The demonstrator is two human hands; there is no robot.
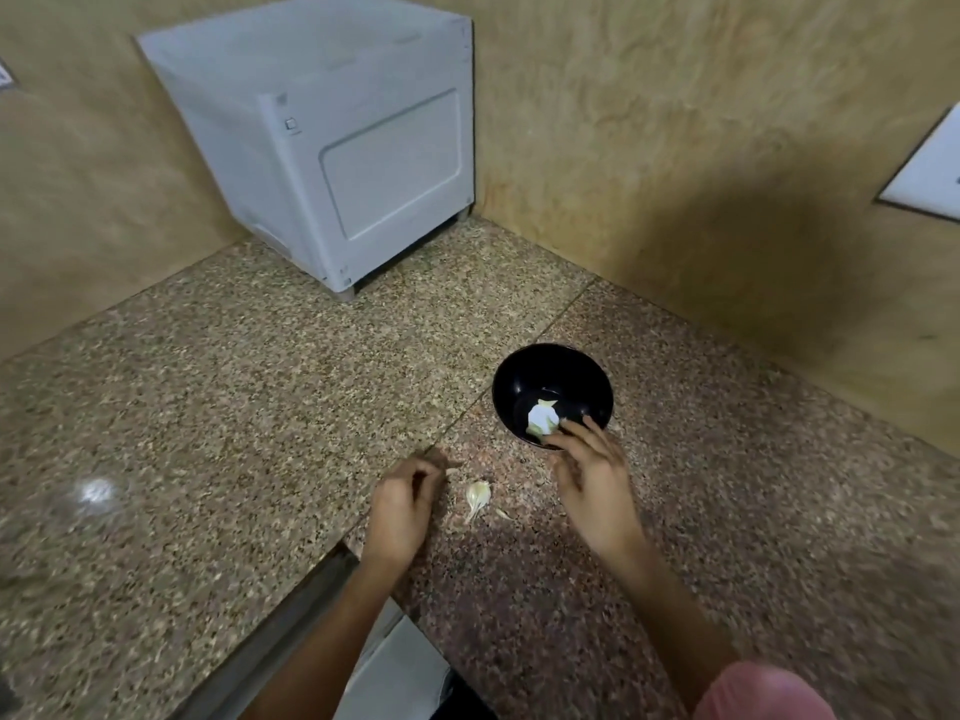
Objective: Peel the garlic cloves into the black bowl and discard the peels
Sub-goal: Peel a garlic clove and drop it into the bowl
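Observation:
The black bowl (552, 376) stands on the granite counter, right of centre. A white garlic piece (542, 417) with papery skin lies inside it near the front wall. My right hand (592, 480) reaches over the bowl's near rim. Its fingertips touch the garlic piece and the thumb stays apart below. My left hand (402, 506) rests on the counter to the left with its fingers loosely curled, and I see nothing in it. Between my hands lies a garlic clove (478, 497) with its skin on, and a small peel scrap (503, 513) lies beside it.
A white box-shaped appliance (332, 148) stands in the back corner against the tan walls. The speckled granite counter (208, 407) spreads wide to the left. Its front edge (291, 605) cuts in near my left forearm, with a white surface below.

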